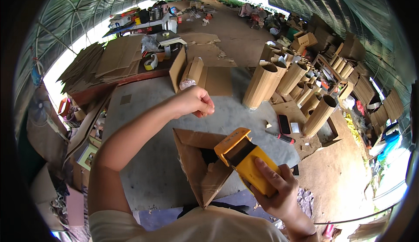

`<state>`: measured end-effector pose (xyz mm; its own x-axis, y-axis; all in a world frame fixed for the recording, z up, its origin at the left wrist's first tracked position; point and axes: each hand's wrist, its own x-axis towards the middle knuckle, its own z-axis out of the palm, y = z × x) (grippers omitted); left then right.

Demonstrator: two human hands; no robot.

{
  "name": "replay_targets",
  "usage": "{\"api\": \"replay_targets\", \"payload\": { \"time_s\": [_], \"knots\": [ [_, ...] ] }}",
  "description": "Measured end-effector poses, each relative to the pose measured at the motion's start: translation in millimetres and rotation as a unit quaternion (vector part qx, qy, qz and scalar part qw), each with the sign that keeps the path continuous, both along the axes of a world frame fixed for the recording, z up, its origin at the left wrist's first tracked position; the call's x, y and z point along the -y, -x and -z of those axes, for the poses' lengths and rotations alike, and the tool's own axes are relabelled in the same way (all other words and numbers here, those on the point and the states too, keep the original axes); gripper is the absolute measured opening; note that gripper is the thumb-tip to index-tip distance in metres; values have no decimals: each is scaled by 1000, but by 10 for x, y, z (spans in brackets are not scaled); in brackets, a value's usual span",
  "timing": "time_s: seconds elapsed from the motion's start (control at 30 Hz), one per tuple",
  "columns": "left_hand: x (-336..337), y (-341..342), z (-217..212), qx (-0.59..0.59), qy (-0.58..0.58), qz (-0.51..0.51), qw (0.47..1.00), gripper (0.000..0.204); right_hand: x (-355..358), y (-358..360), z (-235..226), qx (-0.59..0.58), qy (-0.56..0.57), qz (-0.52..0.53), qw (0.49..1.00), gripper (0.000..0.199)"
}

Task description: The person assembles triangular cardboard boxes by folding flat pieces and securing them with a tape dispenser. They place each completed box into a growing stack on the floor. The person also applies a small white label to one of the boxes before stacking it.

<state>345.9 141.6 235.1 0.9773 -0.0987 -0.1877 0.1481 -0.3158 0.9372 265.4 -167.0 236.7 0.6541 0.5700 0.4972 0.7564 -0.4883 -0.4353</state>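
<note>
My right hand (279,189) grips a yellow plastic case (255,165) from its right side, thumb across its face. An orange-yellow flap (233,145) stands away from its upper end, and a dark hollow shows below it. The case hangs tilted over the right edge of a folded cardboard piece (192,168), a triangular form with a dark opening, close to my body. Above the grey table, my left hand (194,102) is closed, fingertips pressed together. Whatever is in them, if anything, is hidden. Just beyond it lies a cardboard tube (193,72) with clear wrap at its near end.
Several upright cardboard tubes (262,82) stand at the table's right side. Near them lie a phone (284,124) and a red-and-black knife (281,137). Flat cardboard sheets (118,58) are stacked at the left, beside a tape roll (151,62). The grey tabletop (152,176) extends under my hands.
</note>
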Motion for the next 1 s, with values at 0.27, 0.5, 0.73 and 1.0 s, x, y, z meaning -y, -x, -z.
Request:
{"api": "replay_targets", "payload": {
  "time_s": [0.27,0.5,0.73,1.0],
  "knots": [
    [12,-82,358,-118,-180,191,958,28,-99,18,-162,-41,102,14,994,67],
    [64,-60,272,-258,-192,278,905,49,-198,158,-81,-12,145,62,987,76],
    [-83,-174,618,-295,-183,313,884,66,-320,234,236,20,124,154,980,75],
    [54,-218,339,-177,-47,255,950,81,-391,185,192,17,120,154,981,76]
  ]
}}
